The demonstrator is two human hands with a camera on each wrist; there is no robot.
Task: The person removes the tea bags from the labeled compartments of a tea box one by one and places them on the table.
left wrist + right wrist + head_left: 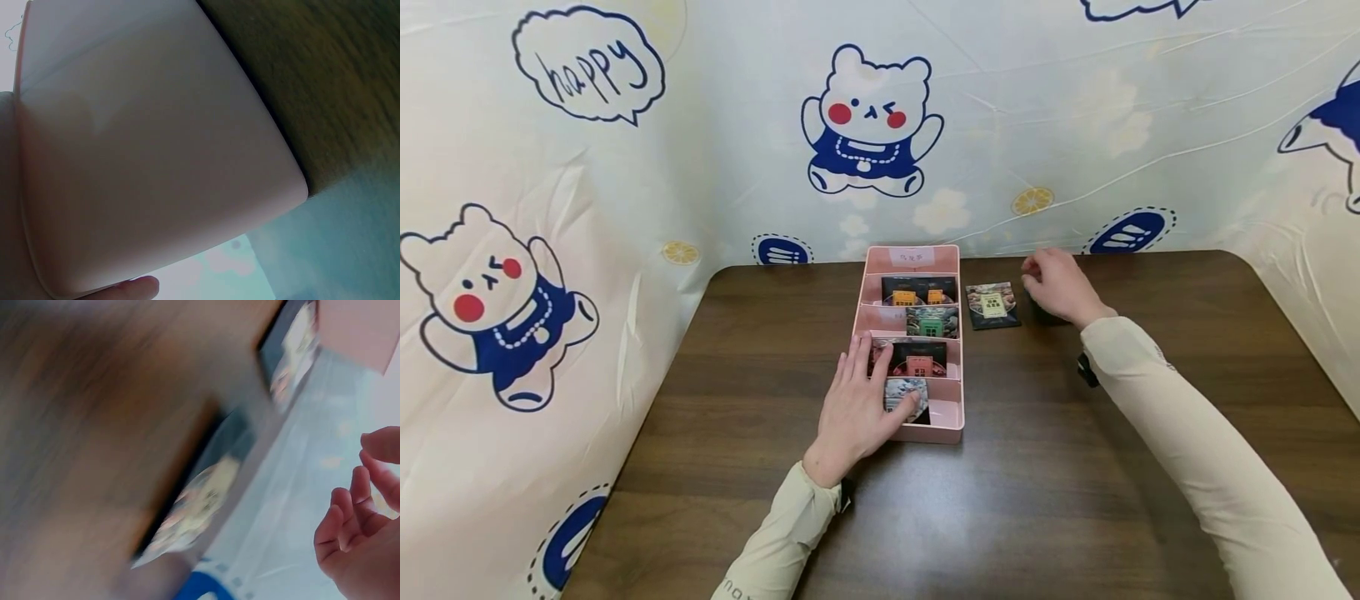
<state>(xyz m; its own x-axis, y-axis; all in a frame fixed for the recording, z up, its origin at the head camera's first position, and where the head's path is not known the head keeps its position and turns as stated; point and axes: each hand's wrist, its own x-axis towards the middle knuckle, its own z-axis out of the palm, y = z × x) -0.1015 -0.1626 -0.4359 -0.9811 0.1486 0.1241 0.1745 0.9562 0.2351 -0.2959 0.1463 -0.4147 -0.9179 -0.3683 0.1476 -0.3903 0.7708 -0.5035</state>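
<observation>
A long pink divided tray stands on the table with sachets in its compartments. My left hand rests over its near left side, fingers stretched and spread, thumb above the nearest sachet. In the left wrist view, the tray's outer wall fills the frame and one fingertip shows at its lower edge. Right of the tray lies a dark sachet with a pale label. Over a second such sachet, mostly hidden in the head view, hovers my right hand, fingers loosely bent, holding nothing.
Sachets with orange, green and red labels sit in separate tray compartments. A printed cloth hangs behind the brown table and along its sides.
</observation>
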